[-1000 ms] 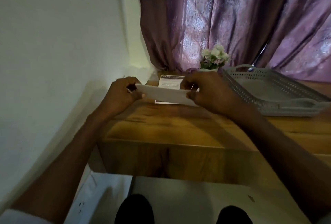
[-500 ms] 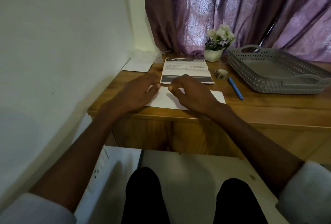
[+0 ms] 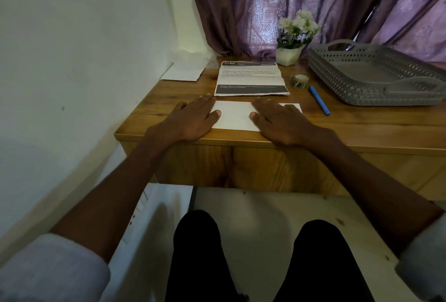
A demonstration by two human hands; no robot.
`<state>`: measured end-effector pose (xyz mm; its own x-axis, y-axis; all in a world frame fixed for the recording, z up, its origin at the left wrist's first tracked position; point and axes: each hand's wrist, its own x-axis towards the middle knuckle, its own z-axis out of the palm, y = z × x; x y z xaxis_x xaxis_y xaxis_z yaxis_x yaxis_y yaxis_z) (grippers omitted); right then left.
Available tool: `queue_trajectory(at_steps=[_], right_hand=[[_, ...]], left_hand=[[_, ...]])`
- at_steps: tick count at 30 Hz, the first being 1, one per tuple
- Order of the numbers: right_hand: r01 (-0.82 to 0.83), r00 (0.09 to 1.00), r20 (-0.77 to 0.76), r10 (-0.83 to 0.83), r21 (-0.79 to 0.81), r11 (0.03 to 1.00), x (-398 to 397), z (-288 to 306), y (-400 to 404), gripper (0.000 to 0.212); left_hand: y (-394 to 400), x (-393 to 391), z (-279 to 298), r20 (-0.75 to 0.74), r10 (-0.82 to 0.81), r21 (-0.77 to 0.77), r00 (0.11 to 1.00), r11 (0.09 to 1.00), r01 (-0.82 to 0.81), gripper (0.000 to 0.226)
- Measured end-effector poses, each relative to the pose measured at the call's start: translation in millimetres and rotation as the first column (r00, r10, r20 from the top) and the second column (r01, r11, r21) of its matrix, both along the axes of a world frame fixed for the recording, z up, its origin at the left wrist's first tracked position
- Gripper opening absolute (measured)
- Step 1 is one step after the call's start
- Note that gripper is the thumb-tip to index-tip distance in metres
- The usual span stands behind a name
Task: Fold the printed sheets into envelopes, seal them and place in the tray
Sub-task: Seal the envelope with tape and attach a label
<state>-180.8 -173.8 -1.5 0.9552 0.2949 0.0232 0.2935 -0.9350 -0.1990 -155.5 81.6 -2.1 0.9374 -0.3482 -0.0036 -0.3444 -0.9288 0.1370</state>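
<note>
Just nearside of the printed sheets (image 3: 251, 78), the envelope (image 3: 235, 118) lies crosswise under both flat, unclenched hands, left hand (image 3: 193, 119) and right hand (image 3: 281, 122), with the tray (image 3: 362, 94) off beyond the right.

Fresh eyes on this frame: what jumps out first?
Two hands pressed flat on a white envelope at the desk's near edge: left hand on its left end, right hand over its right part. Just behind lies a stack of printed sheets with a dark band. To the right, an empty grey tray sits before the purple curtain.
</note>
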Motion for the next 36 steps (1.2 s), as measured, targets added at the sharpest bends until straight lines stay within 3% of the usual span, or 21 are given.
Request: queue_trajectory(at_steps=[5,15,20,25,29,33,36], right_hand=[[0.135,0.991,0.022,-0.135,-0.006,0.991,-15.5,-5.1,-32.7,0.063],[0.223,0.971,0.076,-0.226,0.039,0.974,-15.5,-6.0,-25.2,0.064],[0.233,0.914,0.289,-0.284,0.198,0.952,-18.3,-4.4,-23.9,0.054],[0.201,0.799,0.472,-0.372,0.374,0.906,20.6,17.5,-46.0,0.032],[0.297,0.741,0.464,-0.486,0.422,0.857,68.6,34.1,-58.1,0.046],[0.471,0.776,0.279,-0.566,0.341,0.813,110.9,39.9,-66.8,0.071],[0.498,0.794,0.228,-0.563,0.288,0.818,132.2,34.8,-70.0,0.091]], left_hand=[[-6.8,-11.5,2.4,-0.012,0.043,-0.013,0.999,0.999,-0.044,0.063],[-6.7,-6.9,1.8,-0.009,0.099,-0.004,0.995,0.995,-0.099,0.062],[-9.8,-1.0,1.1,0.019,0.149,-0.044,0.989,0.988,-0.148,0.063],[-25.9,7.2,13.5,0.218,0.231,-0.248,0.948,0.953,-0.175,0.057],[-51.6,39.7,33.2,0.286,0.265,-0.534,0.921,0.842,-0.077,0.037],[-93.9,88.6,47.9,0.245,0.213,-0.602,0.946,0.798,-0.024,0.01],[-125.6,125.2,50.6,0.242,0.13,-0.611,0.961,0.79,0.047,0.017]])
